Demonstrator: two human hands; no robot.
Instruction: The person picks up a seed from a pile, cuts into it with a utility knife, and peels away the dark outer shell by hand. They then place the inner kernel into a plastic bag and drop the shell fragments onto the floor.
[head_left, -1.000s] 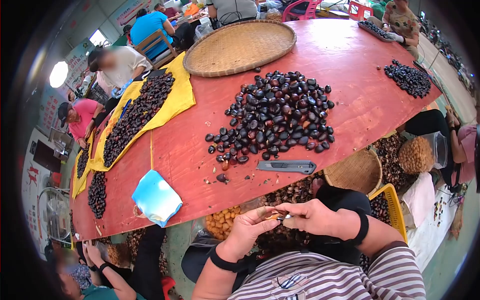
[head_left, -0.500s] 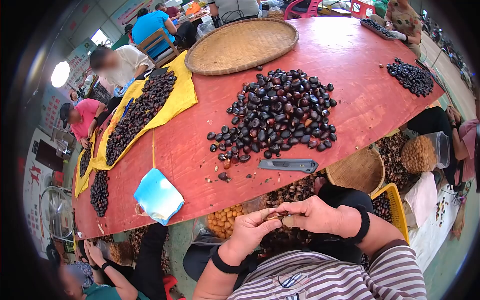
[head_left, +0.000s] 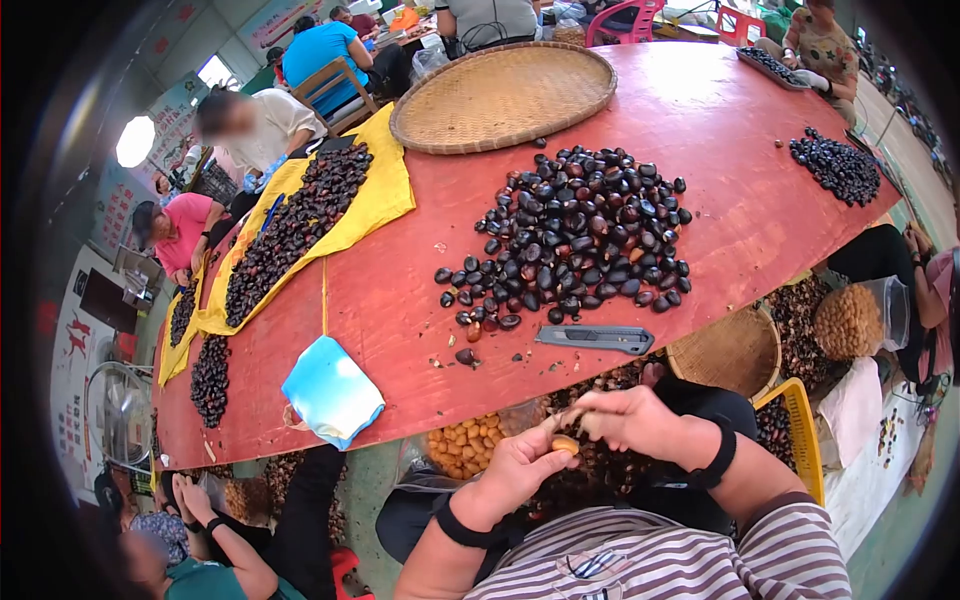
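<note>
My left hand (head_left: 512, 472) is closed in a pinch on a pale orange nut kernel (head_left: 565, 443), held above my lap. My right hand (head_left: 645, 425) is just to the right of it, fingers pinched together; what they hold, if anything, is too small to make out. Both hands are beyond the table's near edge. A clear bag of peeled orange kernels (head_left: 465, 445) sits left of my left hand. On the table ahead lies a heap of dark, glossy nuts (head_left: 590, 230), with a grey utility knife (head_left: 598, 339) at its near side.
The red table (head_left: 420, 330) carries a round woven tray (head_left: 505, 95), a yellow cloth with nuts (head_left: 385, 190) and a blue-white packet (head_left: 333, 390). A basket (head_left: 730, 350) and a yellow crate (head_left: 803, 440) stand to the right. Other people sit around.
My right hand has drawn slightly up and away from my left. The orange kernel now shows plainly in my left fingers. The whole view has shifted a little.
</note>
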